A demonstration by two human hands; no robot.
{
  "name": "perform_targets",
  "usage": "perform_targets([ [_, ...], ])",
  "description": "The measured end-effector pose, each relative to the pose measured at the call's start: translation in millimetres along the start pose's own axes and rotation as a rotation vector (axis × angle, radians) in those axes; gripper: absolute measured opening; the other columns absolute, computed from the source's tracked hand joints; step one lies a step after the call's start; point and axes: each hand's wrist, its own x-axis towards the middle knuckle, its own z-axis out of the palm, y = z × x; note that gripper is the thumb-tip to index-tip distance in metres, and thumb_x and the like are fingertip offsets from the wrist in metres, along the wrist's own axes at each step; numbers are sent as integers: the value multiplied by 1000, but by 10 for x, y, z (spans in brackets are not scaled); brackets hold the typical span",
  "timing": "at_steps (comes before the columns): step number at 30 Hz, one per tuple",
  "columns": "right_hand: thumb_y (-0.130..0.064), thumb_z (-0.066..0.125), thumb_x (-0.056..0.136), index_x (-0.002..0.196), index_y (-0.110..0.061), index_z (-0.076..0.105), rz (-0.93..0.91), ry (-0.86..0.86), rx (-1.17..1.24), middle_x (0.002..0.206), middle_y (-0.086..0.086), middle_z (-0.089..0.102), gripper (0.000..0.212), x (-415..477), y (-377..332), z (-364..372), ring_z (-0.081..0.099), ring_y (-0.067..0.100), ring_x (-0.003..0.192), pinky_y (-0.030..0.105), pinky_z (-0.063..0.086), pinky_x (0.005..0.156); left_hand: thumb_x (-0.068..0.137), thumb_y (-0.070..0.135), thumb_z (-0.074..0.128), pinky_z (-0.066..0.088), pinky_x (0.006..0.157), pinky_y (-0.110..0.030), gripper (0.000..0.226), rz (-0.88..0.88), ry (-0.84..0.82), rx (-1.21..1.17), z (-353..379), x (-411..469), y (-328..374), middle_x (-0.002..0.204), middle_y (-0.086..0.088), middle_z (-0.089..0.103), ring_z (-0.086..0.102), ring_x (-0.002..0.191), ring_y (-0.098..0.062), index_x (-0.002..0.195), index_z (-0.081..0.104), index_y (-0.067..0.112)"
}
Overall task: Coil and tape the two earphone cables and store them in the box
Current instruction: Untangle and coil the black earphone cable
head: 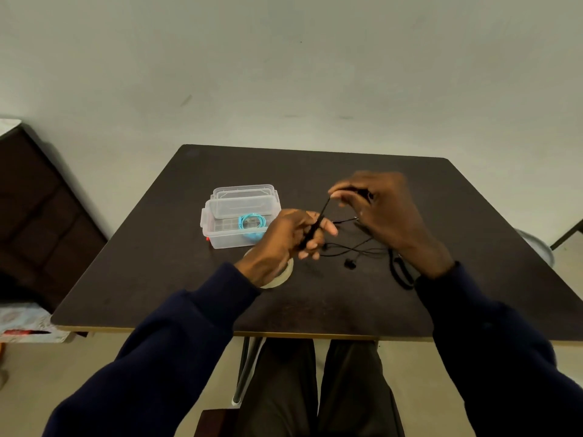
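Grip: left hand [288,239] and right hand [389,216] hold thin black cable [323,212] taut.

Both arms wear dark navy long sleeves; the left sleeve [176,342] and right sleeve [492,335] end in snug cuffs at the wrists. Both hands are bare. Dark trousers [284,389] cover the legs.

Coiled blue cable [251,223] lies in clear box [220,239]; black cable [323,209] uncoiled nearby.
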Motion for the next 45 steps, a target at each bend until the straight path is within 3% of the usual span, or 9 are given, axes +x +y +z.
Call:
perform_targets([
  [6, -9, 62, 96, 98, -8, 77, 286, -21, 453, 82, 7, 76, 15, -152, 138, 375, 68, 9, 67, 23, 51, 61, 103, 7, 37, 54, 98, -39, 22, 84, -166, -646, -16, 22, 148, 98, -15, 70, 70, 93, -28, 111, 56, 2],
  [11, -15, 57, 100, 108, -7, 74, 361, -205, 579, 71, 7, 72, 20, -482, -109, 646, 49, 12, 49, 27, 40, 50, 96, 13, 47, 30, 119, -49, 46, 289, 4, -485, -106, 188, 161, 143, -24, 52, 49, 135, -37, 137, 45, -9],
  [17, -16, 66, 94, 91, -14, 77, 30, -218, 36, 79, -4, 72, 12, -292, -210, 285, 62, 5, 64, 25, 51, 62, 104, 9, 47, 58, 82, -28, 24, 356, 172, 446, -123, 183, -29, 102, -9, 75, 73, 90, -11, 106, 68, -3],
  [21, -11, 71, 89, 93, -14, 79, -71, -98, -93, 83, -3, 72, 8, -70, -94, 68, 63, 7, 71, 23, 51, 65, 107, 13, 32, 44, 49, -25, 40, 92, 129, 266, -10, 58, -51, 61, -9, 60, 54, 48, -14, 90, 66, -1],
  [24, -11, 72, 90, 97, -11, 79, 23, -13, 50, 82, -7, 72, 10, 18, 34, 43, 64, 3, 70, 12, 43, 65, 103, 16, 31, 38, 54, -31, 40, -22, 46, -39, 40, -18, 5, 55, -6, 39, 34, 42, -13, 85, 63, 3],
  [29, -13, 66, 95, 98, -9, 78, 273, -41, 349, 83, 4, 77, 14, -141, 147, 391, 72, 14, 76, 40, 58, 67, 105, 11, 35, 56, 80, -33, 24, 46, -114, -579, 8, -45, 168, 76, -6, 60, 59, 70, -20, 97, 57, 8],
  [35, -11, 57, 100, 104, -3, 75, 295, -171, 367, 74, -1, 73, 20, -466, -195, 577, 61, -5, 58, 8, 41, 61, 102, 9, 40, 37, 115, -49, 36, 337, 39, -324, -132, 184, 152, 138, -24, 57, 53, 131, -36, 132, 50, -8],
  [40, -16, 63, 96, 84, -16, 75, 93, -202, -30, 76, -5, 70, 16, -356, -194, 268, 61, 2, 64, 27, 49, 61, 106, 20, 41, 57, 90, -42, 32, 331, 134, 483, -74, 231, -7, 102, -9, 75, 72, 97, -21, 107, 69, 3],
  [45, -13, 68, 92, 92, -16, 78, 23, -19, -131, 82, -2, 73, 10, -104, -8, -39, 67, 10, 72, 25, 52, 66, 106, 20, 31, 47, 57, -28, 44, 10, 58, 258, 113, 130, 62, 54, -3, 45, 44, 48, -16, 82, 65, 4],
])
